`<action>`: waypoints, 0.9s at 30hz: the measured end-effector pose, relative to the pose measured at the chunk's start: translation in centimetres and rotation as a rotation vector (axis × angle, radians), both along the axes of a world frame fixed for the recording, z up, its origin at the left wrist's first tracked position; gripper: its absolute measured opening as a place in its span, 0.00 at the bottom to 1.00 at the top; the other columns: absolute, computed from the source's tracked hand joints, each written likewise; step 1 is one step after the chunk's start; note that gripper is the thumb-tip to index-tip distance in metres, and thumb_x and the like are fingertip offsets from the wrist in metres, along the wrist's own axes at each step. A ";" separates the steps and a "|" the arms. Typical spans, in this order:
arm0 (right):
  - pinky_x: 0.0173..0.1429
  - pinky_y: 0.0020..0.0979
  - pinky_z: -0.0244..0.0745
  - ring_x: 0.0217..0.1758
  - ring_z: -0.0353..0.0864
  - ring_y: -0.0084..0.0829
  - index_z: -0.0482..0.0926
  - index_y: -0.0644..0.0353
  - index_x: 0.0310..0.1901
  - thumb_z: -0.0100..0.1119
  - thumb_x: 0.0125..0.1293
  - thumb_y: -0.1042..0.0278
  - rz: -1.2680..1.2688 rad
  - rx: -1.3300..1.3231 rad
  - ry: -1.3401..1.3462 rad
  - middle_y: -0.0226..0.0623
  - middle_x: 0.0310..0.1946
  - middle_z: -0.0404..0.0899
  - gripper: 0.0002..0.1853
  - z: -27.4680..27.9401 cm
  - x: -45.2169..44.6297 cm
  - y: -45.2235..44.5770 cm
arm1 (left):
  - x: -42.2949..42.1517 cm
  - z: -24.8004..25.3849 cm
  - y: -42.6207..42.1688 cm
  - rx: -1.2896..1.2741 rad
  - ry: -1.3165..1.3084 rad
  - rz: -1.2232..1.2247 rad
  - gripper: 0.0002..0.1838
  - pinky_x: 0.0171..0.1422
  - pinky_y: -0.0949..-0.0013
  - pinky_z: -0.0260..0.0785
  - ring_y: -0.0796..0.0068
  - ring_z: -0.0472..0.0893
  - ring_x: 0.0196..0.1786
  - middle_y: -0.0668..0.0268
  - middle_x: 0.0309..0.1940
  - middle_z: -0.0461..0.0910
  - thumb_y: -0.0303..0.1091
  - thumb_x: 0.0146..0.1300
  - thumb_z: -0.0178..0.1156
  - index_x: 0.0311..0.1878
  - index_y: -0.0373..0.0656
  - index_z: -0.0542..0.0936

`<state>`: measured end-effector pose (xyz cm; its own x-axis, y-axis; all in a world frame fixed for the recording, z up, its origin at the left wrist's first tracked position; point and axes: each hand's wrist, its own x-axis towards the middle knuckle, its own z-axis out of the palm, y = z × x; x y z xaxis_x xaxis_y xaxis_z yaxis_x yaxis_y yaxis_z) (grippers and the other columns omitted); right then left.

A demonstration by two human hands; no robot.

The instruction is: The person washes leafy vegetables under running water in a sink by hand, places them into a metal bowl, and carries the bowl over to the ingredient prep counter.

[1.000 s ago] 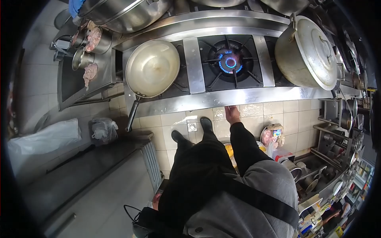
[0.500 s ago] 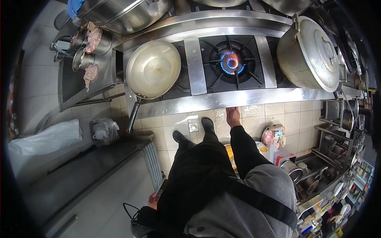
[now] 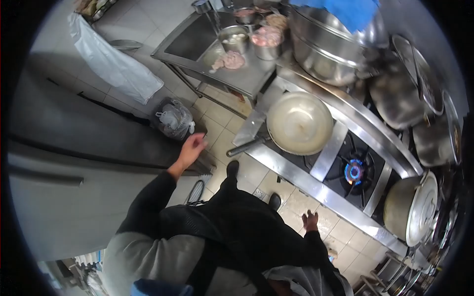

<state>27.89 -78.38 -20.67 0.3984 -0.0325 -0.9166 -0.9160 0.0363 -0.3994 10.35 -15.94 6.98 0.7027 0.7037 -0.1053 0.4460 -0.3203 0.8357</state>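
My left hand [image 3: 190, 150] is raised over the floor to the left of the stove. Its fingers are loosely bent with gaps between them, and no object shows in them. A wok [image 3: 299, 123] with pale insides sits on the left burner, its black handle [image 3: 248, 146] pointing toward my left hand but apart from it. My right hand [image 3: 310, 220] hangs below the stove's front edge with fingers spread, holding nothing. Beside the wok, a lit burner [image 3: 353, 171] shows a ring of blue flame with no pot on it.
A big lidded pot [image 3: 412, 207] stands at the stove's right end. Large steel pots [image 3: 326, 54] are behind the wok. A steel sink counter [image 3: 197, 42] carries raw meat [image 3: 229, 60] and metal containers. A bagged bin [image 3: 173, 118] stands near a grey cabinet [image 3: 74, 207].
The view has turned left, bringing the sink counter nearer the middle. My left hand has risen from beside my body and reached forward. My right hand has moved away from the stove edge.
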 end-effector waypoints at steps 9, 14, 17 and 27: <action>0.37 0.39 0.80 0.42 0.80 0.41 0.58 0.51 0.67 0.55 0.69 0.62 -0.047 -0.195 -0.038 0.42 0.57 0.66 0.28 6.7 -8.7 11.3 | 27.3 4.2 15.1 0.589 -0.040 -0.171 0.33 0.65 0.51 0.64 0.49 0.70 0.62 0.52 0.59 0.69 0.50 0.56 0.66 0.62 0.44 0.72; 0.27 0.28 0.71 0.28 0.75 0.26 0.74 0.60 0.39 0.58 0.68 0.63 -0.452 -0.442 -0.470 0.30 0.30 0.75 0.09 15.6 -13.6 19.6 | 33.2 2.5 24.6 0.401 0.193 -0.191 0.35 0.65 0.53 0.65 0.48 0.70 0.62 0.50 0.59 0.66 0.46 0.54 0.67 0.64 0.44 0.69; 0.34 0.25 0.73 0.31 0.74 0.23 0.75 0.63 0.41 0.53 0.73 0.68 -0.217 -0.817 -0.900 0.32 0.32 0.76 0.07 25.2 -10.4 27.5 | 35.6 -1.3 26.3 0.458 -0.004 -0.320 0.37 0.67 0.54 0.63 0.48 0.68 0.64 0.50 0.61 0.65 0.42 0.52 0.68 0.64 0.43 0.67; 0.44 0.29 0.74 0.36 0.79 0.32 0.81 0.66 0.46 0.64 0.61 0.74 0.680 -0.169 -1.415 0.41 0.35 0.80 0.11 35.4 6.7 58.5 | 26.9 -0.4 38.0 0.630 0.467 -0.590 0.56 0.79 0.45 0.35 0.51 0.55 0.75 0.52 0.71 0.61 0.76 0.49 0.59 0.73 0.46 0.60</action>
